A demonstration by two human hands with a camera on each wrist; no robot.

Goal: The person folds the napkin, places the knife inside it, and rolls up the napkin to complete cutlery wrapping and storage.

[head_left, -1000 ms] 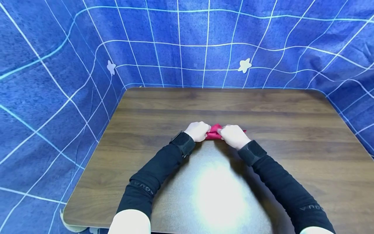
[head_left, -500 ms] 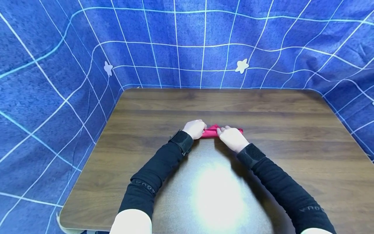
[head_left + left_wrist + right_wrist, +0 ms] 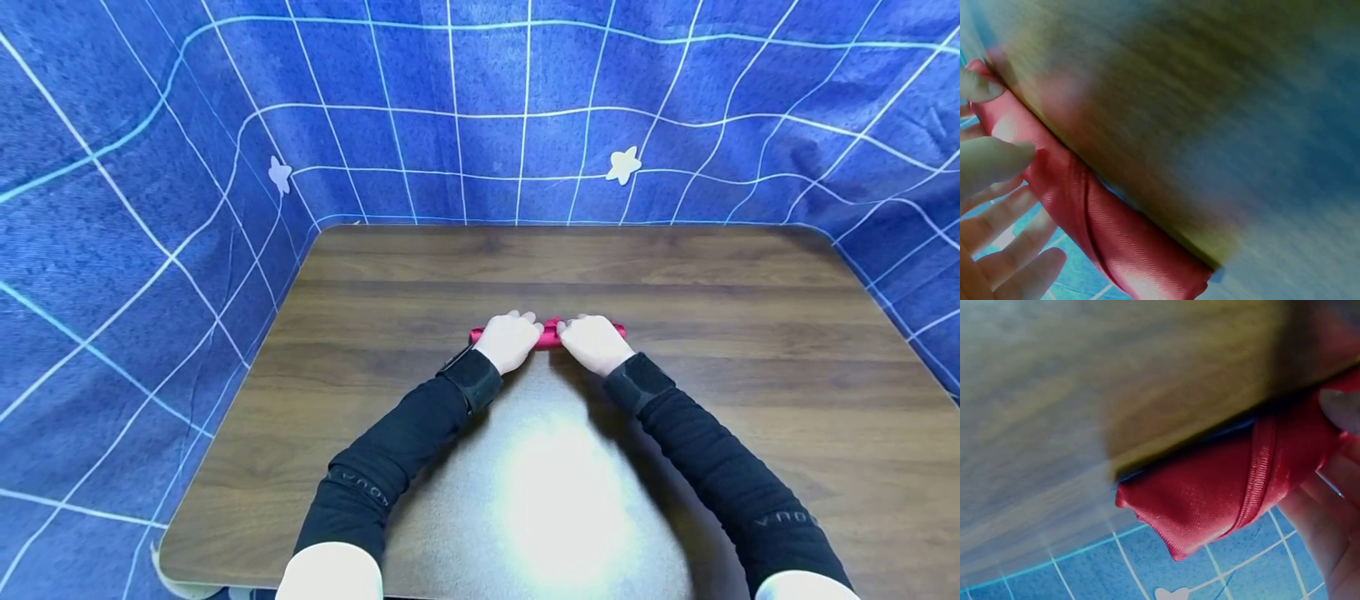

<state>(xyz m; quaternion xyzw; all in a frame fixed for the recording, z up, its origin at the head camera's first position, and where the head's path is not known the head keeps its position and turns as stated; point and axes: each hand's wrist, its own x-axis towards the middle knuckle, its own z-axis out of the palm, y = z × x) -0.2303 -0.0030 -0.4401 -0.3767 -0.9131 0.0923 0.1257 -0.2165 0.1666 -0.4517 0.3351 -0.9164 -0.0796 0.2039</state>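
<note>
A rolled red cloth, glossy with a stitched hem, lies crosswise on the wooden table. My left hand holds it left of its middle. In the left wrist view, the left thumb lies across the roll, and the other fingers reach behind it, the lowest one apart from it. My right hand is close beside the left and pinches the cloth right of its middle. The right wrist view shows that thumb on the roll and fingers behind. Both ends of the cloth stick out past the hands.
Blue curtain with white grid lines surrounds the table's back and sides. A bright patch of glare lies on the tabletop between the forearms. Each wrist wears a black band.
The cloth has gone from a looser bundle with a raised flap to a tighter roll. My left hand has shifted right toward the middle, baring the left end.
</note>
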